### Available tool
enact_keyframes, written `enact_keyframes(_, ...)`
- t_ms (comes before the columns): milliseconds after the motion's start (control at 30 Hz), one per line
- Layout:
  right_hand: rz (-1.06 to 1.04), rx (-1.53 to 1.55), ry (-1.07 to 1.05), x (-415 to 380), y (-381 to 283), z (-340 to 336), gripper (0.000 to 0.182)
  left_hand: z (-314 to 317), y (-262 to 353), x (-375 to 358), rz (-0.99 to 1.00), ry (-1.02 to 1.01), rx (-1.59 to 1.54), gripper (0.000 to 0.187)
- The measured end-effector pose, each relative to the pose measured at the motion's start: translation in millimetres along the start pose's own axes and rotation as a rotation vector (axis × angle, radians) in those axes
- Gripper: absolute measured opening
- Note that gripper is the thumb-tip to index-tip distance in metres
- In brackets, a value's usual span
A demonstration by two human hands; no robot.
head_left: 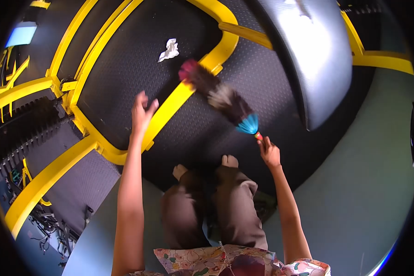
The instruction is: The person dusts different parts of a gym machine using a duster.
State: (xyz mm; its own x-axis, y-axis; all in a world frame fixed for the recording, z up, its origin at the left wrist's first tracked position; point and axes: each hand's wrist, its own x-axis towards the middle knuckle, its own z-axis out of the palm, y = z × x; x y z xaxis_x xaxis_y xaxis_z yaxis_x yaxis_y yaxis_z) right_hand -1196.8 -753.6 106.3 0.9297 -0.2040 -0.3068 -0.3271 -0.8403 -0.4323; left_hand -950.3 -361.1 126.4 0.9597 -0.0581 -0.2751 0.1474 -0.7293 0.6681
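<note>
A feather duster (225, 99) with dark, grey, pink and blue feathers is held by its short handle in my right hand (269, 153). Its blurred pink tip lies over a yellow metal bar (170, 108). My left hand (143, 110) is raised just left of that bar, fingers apart, holding nothing. Beyond the bar, a crumpled white tissue (169, 50) rests on the black textured mat (119, 69).
A grey padded cushion (315, 60) stands at the upper right. Yellow frame bars (50, 177) curve along the left, near a black ridged part (23, 124). My bare feet are on the mat at the centre. Cables and small parts lie at the lower left.
</note>
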Motion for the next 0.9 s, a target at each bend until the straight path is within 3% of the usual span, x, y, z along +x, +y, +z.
enact_keyframes(133, 0.199, 0.046, 0.123, 74, 4, 33, 0.028, 46, -94, -43, 0.07, -0.156, 0.537, 0.084)
enact_keyframes(200, 0.259, 0.126, 0.233, 121, 1, 43, 0.032, 70, -131, -48, 0.151, -0.073, 0.538, 0.09)
enact_keyframes(233, 0.216, 0.171, 0.307, 146, -3, 47, 0.035, 77, -140, -49, 0.246, 0.043, 0.509, 0.083)
enact_keyframes(300, 0.143, 0.228, 0.387, 175, -17, 51, 0.033, 85, -156, -47, 0.248, 0.104, 0.504, 0.078)
enact_keyframes(367, 0.114, 0.227, 0.354, 178, -20, 67, 0.032, 87, -155, -46, 0.303, 0.223, 0.483, 0.065)
enact_keyframes(533, 0.024, 0.086, 0.315, 128, -12, 92, 0.03, 85, -156, -47, 0.33, 0.261, 0.409, 0.061)
enact_keyframes(600, 0.11, 0.009, 0.282, 145, -12, 76, 0.032, 81, -154, -46, 0.338, 0.28, 0.397, 0.059)
enact_keyframes(700, 0.123, 0.153, 0.341, 211, -28, 58, 0.044, 82, -152, -44, 0.317, 0.272, 0.365, 0.058)
enact_keyframes(767, 0.07, 0.225, 0.306, 249, -76, 46, 0.05, 81, -149, -45, 0.319, 0.295, 0.351, 0.058)
enact_keyframes(833, -0.083, 0.304, 0.43, 292, -115, 58, 0.054, 82, -151, -48, 0.309, 0.303, 0.345, 0.057)
enact_keyframes(900, 0.023, 0.353, 0.329, 324, -165, 59, 0.059, 81, -150, -49, 0.269, 0.288, 0.321, 0.06)
